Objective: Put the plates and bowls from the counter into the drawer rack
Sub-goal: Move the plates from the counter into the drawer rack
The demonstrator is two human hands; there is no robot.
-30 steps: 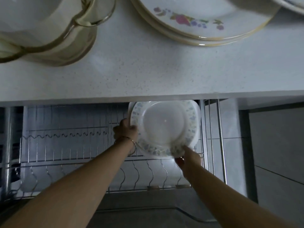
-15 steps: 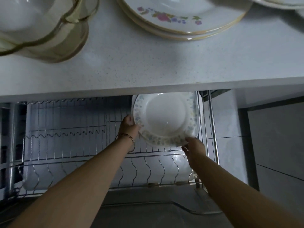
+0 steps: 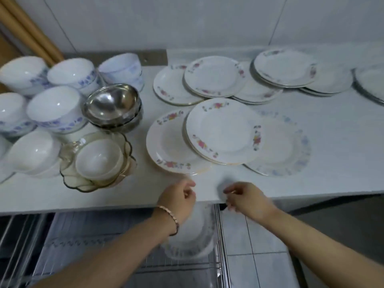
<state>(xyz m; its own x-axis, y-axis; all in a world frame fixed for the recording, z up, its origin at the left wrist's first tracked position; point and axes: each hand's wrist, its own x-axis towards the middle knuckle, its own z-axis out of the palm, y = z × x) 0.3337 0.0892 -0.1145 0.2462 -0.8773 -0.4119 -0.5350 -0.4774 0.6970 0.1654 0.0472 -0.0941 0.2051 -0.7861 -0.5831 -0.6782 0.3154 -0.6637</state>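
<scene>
Plates [image 3: 224, 129] with pink flower rims and thin gold edges lie in overlapping stacks on the right half of the counter [image 3: 332, 163]. A blue-patterned plate [image 3: 286, 150] sits partly under the nearest stack. White bowls [image 3: 56, 107] with blue print, steel bowls [image 3: 112, 102] and an amber glass bowl [image 3: 66, 156] crowd the counter's left half. 1 blurred plate [image 3: 193, 242] stands in the drawer rack [image 3: 83, 242] below the counter's front edge. At that edge hover 2 hands, the braceleted left hand [image 3: 178, 201] and the right hand [image 3: 247, 200], each loosely curled and holding nothing.

I make out the racked plate [image 3: 195, 243] at lower centre only as a blur, partly behind the left hand [image 3: 178, 201]. The frame's right edge cuts off the right-edge dish [image 3: 372, 84].
</scene>
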